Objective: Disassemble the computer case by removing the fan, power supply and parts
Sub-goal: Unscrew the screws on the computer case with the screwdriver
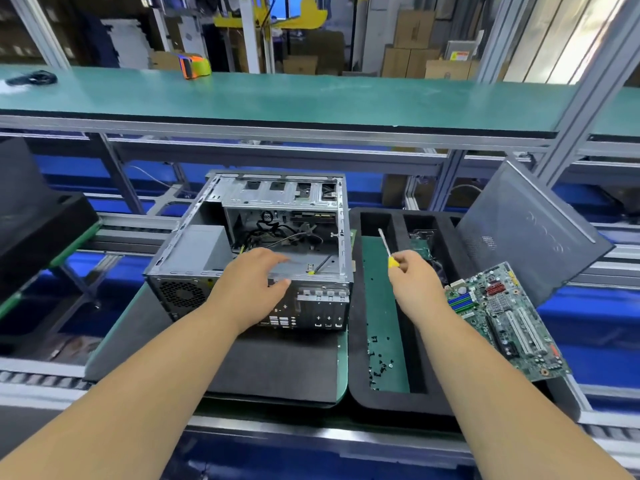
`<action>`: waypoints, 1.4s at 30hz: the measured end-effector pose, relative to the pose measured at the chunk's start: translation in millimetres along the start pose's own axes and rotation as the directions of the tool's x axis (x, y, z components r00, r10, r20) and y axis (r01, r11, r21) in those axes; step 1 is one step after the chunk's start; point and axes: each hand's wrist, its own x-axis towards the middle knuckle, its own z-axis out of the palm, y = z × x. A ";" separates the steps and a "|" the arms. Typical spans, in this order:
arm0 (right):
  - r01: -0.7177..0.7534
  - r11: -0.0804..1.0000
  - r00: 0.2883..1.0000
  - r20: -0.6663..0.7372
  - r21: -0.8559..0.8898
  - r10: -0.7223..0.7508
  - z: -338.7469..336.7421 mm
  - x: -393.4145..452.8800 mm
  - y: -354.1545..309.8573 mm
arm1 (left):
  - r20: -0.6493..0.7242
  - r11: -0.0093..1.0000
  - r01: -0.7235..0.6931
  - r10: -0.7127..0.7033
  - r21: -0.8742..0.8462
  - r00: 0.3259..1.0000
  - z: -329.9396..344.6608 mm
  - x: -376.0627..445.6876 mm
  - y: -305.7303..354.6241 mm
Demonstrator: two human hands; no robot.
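Note:
An open grey computer case (pixel 194 251) lies on a dark mat, its side off. The grey power supply (pixel 201 247) sits in its near left corner, and black cables (pixel 277 233) trail inside. My left hand (pixel 254 289) hovers with relaxed fingers over the case's near rim, holding nothing. My right hand (pixel 414 280) grips a yellow-handled screwdriver (pixel 386 245), shaft pointing up and away, above the black foam tray (pixel 356 341). A second thin tool (pixel 320 265) lies inside the case.
A green motherboard (pixel 502 317) rests on the tray's right edge. Several small black screws (pixel 379 362) lie in the tray's green slot. The removed side panel (pixel 526 233) leans at the right. A green shelf (pixel 311 95) runs overhead with a tape dispenser (pixel 194 65).

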 end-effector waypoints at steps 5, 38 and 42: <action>0.082 0.995 0.997 -0.016 0.056 -0.081 27.9 -10.8 -47.8 | 0.057 0.999 -0.036 0.034 0.029 0.998 -14.0 3.3 -32.2; -0.123 0.947 0.992 0.013 0.298 0.124 104.3 -82.7 -97.9 | 0.290 0.971 -0.230 0.203 0.060 0.935 3.9 47.0 -69.3; -0.161 0.934 0.986 0.083 0.318 0.141 112.6 -103.8 -99.6 | 0.304 0.970 -0.239 0.214 0.049 0.928 2.2 44.5 -74.4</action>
